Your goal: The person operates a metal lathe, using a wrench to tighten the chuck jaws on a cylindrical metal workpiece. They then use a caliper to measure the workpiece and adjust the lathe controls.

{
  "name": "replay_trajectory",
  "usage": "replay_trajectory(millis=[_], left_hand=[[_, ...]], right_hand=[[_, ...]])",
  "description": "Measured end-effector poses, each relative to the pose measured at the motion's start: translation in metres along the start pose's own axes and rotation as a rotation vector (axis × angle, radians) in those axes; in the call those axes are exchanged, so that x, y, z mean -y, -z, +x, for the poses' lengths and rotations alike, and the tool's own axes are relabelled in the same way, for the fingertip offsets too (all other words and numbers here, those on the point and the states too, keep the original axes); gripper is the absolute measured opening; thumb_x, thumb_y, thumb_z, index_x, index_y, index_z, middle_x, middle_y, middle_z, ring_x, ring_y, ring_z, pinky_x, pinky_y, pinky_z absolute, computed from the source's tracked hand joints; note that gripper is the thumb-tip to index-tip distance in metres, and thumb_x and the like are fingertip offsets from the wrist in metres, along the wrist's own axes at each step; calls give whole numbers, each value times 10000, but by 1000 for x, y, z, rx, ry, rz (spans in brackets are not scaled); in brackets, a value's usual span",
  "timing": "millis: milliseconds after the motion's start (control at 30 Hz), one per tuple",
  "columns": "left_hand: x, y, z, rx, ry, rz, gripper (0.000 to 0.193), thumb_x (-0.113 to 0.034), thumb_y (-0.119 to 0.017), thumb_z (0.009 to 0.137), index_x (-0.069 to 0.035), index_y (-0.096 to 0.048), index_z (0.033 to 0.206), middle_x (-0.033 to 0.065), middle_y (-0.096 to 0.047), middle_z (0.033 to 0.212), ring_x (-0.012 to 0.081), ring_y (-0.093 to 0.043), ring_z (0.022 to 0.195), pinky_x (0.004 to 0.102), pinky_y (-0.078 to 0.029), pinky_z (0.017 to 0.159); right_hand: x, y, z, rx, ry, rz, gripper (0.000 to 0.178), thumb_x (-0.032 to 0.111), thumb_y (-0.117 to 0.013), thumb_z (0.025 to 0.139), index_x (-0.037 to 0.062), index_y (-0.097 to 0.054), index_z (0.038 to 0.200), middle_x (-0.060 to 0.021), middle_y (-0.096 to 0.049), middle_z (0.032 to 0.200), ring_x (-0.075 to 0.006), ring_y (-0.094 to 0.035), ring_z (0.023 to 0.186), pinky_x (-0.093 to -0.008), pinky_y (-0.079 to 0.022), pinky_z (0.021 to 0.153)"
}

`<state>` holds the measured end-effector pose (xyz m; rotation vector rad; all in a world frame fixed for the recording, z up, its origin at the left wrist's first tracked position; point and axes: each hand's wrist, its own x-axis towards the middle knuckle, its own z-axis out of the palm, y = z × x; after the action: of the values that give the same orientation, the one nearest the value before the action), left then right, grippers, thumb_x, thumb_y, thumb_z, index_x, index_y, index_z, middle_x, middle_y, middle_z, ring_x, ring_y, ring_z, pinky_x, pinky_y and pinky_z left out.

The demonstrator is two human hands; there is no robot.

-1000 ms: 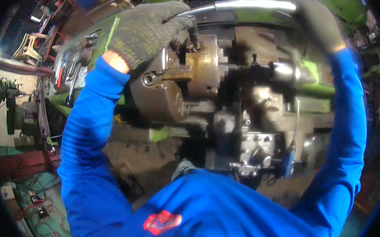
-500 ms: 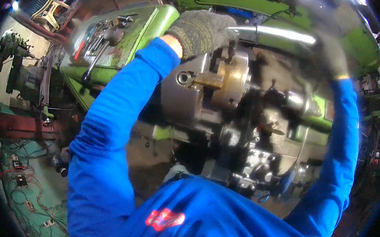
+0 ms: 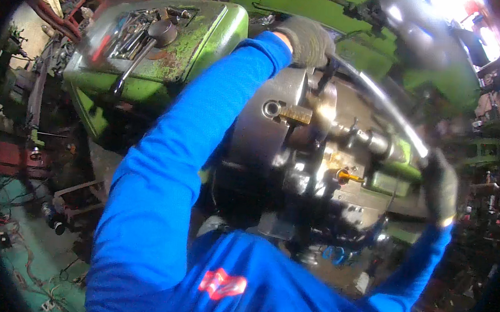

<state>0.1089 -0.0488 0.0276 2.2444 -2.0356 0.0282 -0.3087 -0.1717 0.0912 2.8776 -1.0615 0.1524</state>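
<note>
- Lathe chuck (image 3: 274, 140) sits just below the left hand (image 3: 307, 39), whose gloved grip closes over the chuck's top edge, seemingly to steady it; what lies under the palm is hidden
- right hand (image 3: 440, 189) clamps the long shiny bar (image 3: 381, 104) at its near end, likely for leverage; the bar's far end is blurred
- green headstock (image 3: 170, 52) stands left of the left grip
</note>
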Motion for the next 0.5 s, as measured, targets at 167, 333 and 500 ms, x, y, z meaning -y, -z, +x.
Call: replay_trajectory(millis=[167,333,500], left_hand=[[-4,-3,17,-56,-49,138,205,-256,-619,821,-216,-795,920,78,-773,933,301,-744,878,448,-593,755],[3,-6,20,-58,-63,84,255,-262,-606,845,-175,-813,966,107,-783,1028,303,-750,957,440,-597,809],[1,-3,16,-82,-59,60,310,-285,-580,918,-167,-809,1090,116,-775,1135,299,-749,1042,458,-587,852]], right_hand=[[76,-1,-63,106,-234,349,333,261,-649,1008,34,-663,1251,-182,-725,1008,-318,-672,873,-430,-525,806],[111,-6,-65,-7,-403,-29,427,463,-612,999,81,-687,1174,-225,-725,1014,-436,-686,910,-517,-529,797],[104,-15,-60,96,-576,-189,583,621,-543,981,108,-698,1209,-247,-719,1024,-423,-690,967,-526,-513,812]])
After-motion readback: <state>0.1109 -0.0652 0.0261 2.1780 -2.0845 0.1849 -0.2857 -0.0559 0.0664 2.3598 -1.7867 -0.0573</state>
